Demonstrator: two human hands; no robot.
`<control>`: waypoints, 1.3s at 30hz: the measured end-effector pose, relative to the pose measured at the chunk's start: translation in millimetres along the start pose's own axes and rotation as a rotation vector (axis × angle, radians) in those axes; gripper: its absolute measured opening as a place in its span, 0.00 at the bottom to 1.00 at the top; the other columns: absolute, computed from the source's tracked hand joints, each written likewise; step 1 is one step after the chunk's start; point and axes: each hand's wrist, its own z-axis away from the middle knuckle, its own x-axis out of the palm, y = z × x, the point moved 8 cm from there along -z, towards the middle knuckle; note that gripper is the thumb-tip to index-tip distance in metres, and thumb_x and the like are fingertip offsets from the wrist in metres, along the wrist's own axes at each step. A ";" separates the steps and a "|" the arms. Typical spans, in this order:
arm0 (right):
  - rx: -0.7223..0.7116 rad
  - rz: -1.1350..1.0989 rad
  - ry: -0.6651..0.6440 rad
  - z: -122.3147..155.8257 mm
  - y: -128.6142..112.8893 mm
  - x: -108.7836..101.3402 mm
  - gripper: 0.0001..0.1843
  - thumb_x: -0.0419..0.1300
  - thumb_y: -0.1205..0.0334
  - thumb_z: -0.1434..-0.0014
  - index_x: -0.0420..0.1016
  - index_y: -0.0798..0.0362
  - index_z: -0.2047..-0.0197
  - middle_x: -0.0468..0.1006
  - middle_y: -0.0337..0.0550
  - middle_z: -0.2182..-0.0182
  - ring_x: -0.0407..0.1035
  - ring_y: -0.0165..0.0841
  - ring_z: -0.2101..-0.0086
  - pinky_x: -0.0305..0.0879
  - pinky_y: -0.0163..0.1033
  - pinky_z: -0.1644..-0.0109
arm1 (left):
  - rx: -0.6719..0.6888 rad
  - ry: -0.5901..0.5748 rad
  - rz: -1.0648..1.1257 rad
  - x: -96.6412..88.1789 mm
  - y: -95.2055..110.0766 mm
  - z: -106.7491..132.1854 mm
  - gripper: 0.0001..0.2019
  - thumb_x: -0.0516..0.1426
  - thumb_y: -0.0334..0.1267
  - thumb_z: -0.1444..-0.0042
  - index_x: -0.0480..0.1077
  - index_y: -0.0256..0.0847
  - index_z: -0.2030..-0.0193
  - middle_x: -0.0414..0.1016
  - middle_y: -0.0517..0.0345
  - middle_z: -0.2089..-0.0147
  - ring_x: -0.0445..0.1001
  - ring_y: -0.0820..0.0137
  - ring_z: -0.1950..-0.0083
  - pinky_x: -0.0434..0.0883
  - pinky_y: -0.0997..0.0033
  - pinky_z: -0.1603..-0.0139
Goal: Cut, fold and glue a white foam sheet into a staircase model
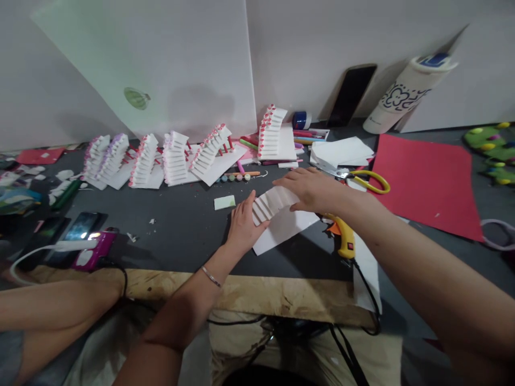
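— While the pleated white card [277, 214] is lying between the hands, what's the left hand [243, 228] doing?
— It's pressing flat against the pleats, and the right hand [309, 188] is spreading across the top!

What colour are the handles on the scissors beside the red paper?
The scissors' handles are yellow, seen best in the head view.

View: head-worn, above the person's lap
Facing: forward and down, over a dark worktable [169, 241]
Nearness: close to the left hand [243, 228] and right hand [311, 190]
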 end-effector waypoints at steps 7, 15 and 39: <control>-0.048 -0.053 0.058 -2.9 -8.8 -12.0 0.35 0.70 0.60 0.49 0.68 0.50 0.37 0.75 0.53 0.47 0.68 0.50 0.48 0.65 0.50 0.48 | 0.012 0.000 0.000 1.7 -3.0 -0.7 0.46 0.66 0.35 0.49 0.46 0.46 0.28 0.66 0.43 0.34 0.64 0.53 0.33 0.60 0.47 0.34; 0.036 -0.076 0.061 -3.7 -13.3 -24.0 0.35 0.71 0.60 0.50 0.70 0.49 0.38 0.74 0.52 0.46 0.65 0.52 0.45 0.62 0.52 0.44 | -0.009 -0.006 -0.067 -0.8 -5.1 0.3 0.46 0.66 0.42 0.48 0.47 0.41 0.27 0.67 0.40 0.35 0.64 0.51 0.33 0.61 0.46 0.34; -0.091 -0.387 0.143 4.4 0.9 -18.7 0.31 0.66 0.53 0.45 0.70 0.44 0.39 0.75 0.47 0.48 0.68 0.46 0.47 0.64 0.52 0.44 | -0.033 -0.017 -0.076 -2.0 -1.6 -2.5 0.44 0.66 0.40 0.49 0.50 0.43 0.28 0.68 0.41 0.35 0.65 0.51 0.34 0.61 0.48 0.36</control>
